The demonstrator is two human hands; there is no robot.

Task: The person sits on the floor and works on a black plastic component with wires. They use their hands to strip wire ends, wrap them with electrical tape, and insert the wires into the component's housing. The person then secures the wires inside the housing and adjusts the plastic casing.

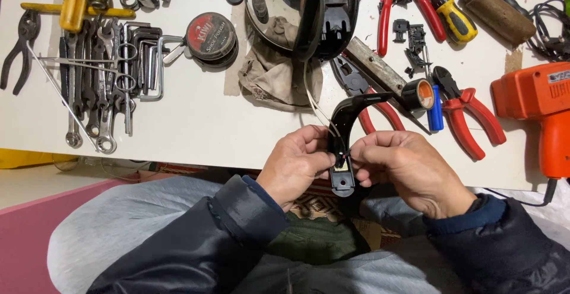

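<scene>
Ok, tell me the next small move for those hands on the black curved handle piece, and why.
Probably keep the left hand steadying the black handle piece while the right hand pinches the thin wires at its lower end; both sets of fingertips meet there, and the wires run slack up to the chrome shell.

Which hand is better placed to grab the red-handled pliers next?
Right, probably. The right hand pinches the curved black plastic handle just below the red-handled pliers. The left hand grips the handle's far side, farther away.
</scene>
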